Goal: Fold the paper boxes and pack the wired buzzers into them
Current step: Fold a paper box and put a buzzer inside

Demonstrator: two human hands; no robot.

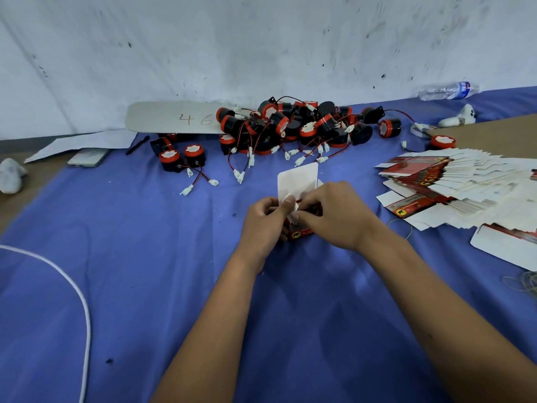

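A small red paper box [300, 233] stands on the blue cloth [145, 271] in the middle, its white lid flap [297, 180] sticking up behind it. My left hand [263, 221] grips the box's left side, thumb on a small white side flap. My right hand [334, 212] pinches the flaps at the box's top from the right. Whatever is inside the box is hidden by my fingers. A heap of black-and-red wired buzzers [290, 126] lies beyond, with two more [181, 157] off to its left.
Flat unfolded boxes [453, 187] fan out at the right. A white cable [84, 309] curves at the left. A phone [87, 157], a pen [138, 144], a plastic bottle [447, 90] and rubber bands [523, 282] lie around the edges. A white wall rises behind.
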